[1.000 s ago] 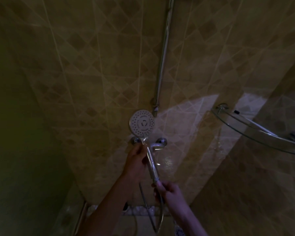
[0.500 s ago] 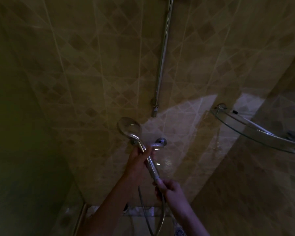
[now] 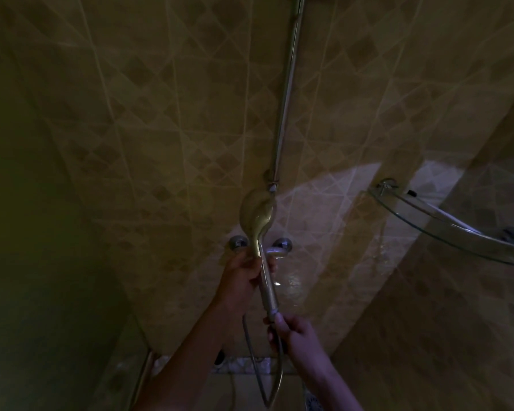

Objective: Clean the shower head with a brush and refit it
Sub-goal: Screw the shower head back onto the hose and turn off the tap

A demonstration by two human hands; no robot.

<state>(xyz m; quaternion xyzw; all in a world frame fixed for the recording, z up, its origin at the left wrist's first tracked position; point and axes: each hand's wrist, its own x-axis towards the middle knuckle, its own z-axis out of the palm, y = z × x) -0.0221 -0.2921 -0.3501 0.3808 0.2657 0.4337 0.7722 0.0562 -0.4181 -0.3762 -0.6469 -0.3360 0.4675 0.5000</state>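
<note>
The chrome shower head (image 3: 257, 213) points upward in front of the tiled wall, with its shiny back toward me and its spray face hidden. My left hand (image 3: 244, 275) grips the upper part of its handle. Lower down, my right hand (image 3: 291, 333) grips the handle's end where the metal hose (image 3: 275, 381) joins it. The hose hangs in a loop below my hands. No brush is visible.
A vertical chrome riser rail (image 3: 287, 93) runs up the wall, ending just above the shower head. The mixer tap (image 3: 275, 247) sits on the wall behind my left hand. A glass corner shelf (image 3: 445, 223) juts out at the right. A floor drain (image 3: 313, 403) shows at the bottom.
The shower head has turned from face toward me to back toward me, then swung right and up until it sits under the rail's lower end. Both hands kept their grip.
</note>
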